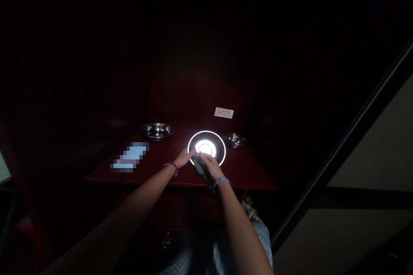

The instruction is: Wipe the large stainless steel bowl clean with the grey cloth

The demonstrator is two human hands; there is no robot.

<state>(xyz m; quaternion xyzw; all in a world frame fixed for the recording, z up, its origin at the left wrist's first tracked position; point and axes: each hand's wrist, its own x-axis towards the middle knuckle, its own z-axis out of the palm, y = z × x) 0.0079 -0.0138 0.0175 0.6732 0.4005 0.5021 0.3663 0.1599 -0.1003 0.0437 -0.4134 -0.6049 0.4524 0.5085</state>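
Observation:
My left hand [183,157], with a beaded bracelet, reaches to the left rim of a round dish-like thing with a bright white rim [222,141]. Its middle glares so strongly that I cannot tell more of its kind. Over its near side, my right hand [211,166], wearing a pale blue band, has its fingers bent together. Between the two hands a limp, dark grey thing [201,169] hangs down past the near rim toward the table edge. Both hands' fingers seem closed on its upper end, though glare and darkness blur the grip.
A shiny steel bowl [157,131] stands at the back left of the dark red table [254,172], with smaller stacked steel bowls [235,139] at the back right. A blurred, pale blue flat thing [130,157] lies at left. A white socket plate [223,113] is on the back wall.

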